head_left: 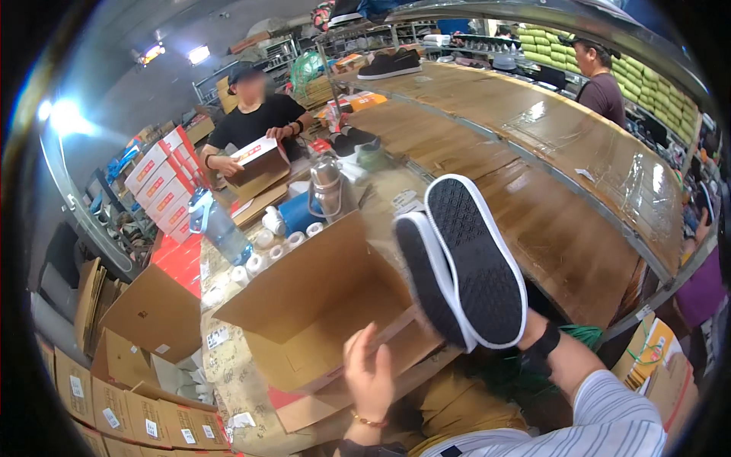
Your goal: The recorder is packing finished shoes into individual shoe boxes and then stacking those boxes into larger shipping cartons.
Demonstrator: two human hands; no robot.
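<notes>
A pair of shoes [478, 266] with black patterned soles and white rims is held up to the right of an open cardboard box [289, 346], soles facing me. My right hand [535, 332] grips the pair from behind; its fingers are hidden by the shoes, and a black band circles the wrist. At the near edge of the box is my left hand [371, 377], fingers loosely stretched and holding nothing. The inside of the box shows bare brown board.
Across the table a person [255, 118] handles a white-and-brown shoebox [260, 169]. A water bottle [221, 225], a steel flask [327, 186] and several white rolls [255, 264] stand beyond my box. Shelving [495, 137] lies right; stacked cartons [137, 415] fill the lower left.
</notes>
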